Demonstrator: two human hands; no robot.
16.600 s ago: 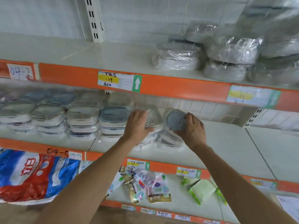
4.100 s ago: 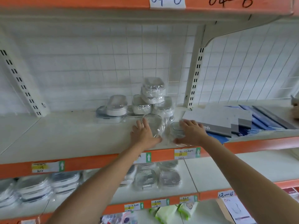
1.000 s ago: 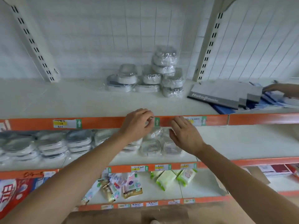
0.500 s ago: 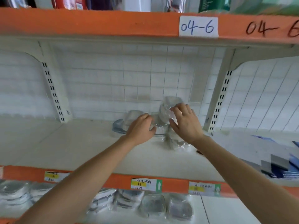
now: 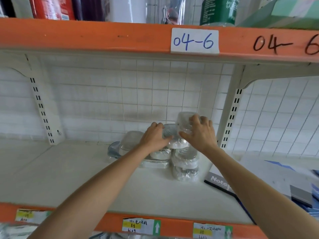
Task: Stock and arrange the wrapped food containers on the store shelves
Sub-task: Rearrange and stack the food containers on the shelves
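Left hand (image 5: 154, 138): grasping a wrapped container (image 5: 168, 129).
Right hand (image 5: 198, 133): grasping the top container (image 5: 183, 122).
Risk: slippery wrap; stack (image 5: 184, 163) may topple.

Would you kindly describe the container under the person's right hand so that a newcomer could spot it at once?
Find the white shelf beneath the orange rail labelled 04-6. Near its back, beside the right slotted upright, sits a cluster of wrapped containers. The one meant is the clear wrapped container at the very top, gripped by the right hand and higher than all the others.
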